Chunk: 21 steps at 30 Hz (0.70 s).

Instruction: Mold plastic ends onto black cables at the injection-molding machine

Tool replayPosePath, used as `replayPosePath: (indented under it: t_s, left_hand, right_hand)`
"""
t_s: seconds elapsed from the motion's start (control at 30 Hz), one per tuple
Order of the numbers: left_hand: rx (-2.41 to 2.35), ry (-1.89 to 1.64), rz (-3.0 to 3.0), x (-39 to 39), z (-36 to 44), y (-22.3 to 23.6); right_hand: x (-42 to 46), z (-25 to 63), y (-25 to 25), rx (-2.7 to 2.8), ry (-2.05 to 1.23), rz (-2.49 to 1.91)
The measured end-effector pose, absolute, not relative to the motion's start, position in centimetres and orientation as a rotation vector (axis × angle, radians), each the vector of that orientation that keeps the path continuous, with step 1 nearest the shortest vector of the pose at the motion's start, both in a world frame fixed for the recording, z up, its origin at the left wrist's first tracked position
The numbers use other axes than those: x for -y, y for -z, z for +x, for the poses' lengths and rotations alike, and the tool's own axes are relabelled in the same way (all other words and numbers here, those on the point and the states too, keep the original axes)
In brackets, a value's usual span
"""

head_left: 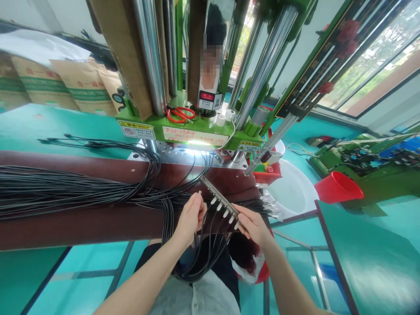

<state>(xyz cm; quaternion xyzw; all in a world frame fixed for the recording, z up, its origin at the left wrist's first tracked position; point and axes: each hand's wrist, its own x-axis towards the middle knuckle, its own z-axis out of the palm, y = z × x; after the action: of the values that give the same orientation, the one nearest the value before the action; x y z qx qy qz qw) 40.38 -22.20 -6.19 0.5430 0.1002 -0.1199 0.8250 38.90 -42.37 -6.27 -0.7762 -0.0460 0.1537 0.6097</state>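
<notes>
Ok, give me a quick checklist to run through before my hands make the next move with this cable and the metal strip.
1. Left hand pinches one cable end: ok.
2. Right hand grips the metal strip at its lower end: ok.
3. Several plugs already hang along the strip: ok.
4. An open slot for this cable end: cannot tell.
5. Cable bundle lies flat across the brown bench: ok.
6. Scissors lie up on the machine ledge, away from both hands: ok.

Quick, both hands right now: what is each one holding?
Left hand: closed, pinching a black cable just below its metal tip.
Right hand: closed on the lower end of the metal fixture bar that carries several cable ends.
</notes>
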Motion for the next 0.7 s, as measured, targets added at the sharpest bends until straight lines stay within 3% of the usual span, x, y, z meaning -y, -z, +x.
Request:
replayPosePath:
  t_s: [0.17, 0.7]
  left_hand:
    - [-0.120, 0.470, 1.082, 21.51, 40.83, 6.35]
    - [-0.208, 0.469, 1.183, 21.61, 41.27, 6.28]
  right_hand:
    - [42.46, 39.00, 6.18, 0.135, -0.388, -1.813]
    - [42.84, 39.19, 7.01, 0.309, -0.383, -1.962]
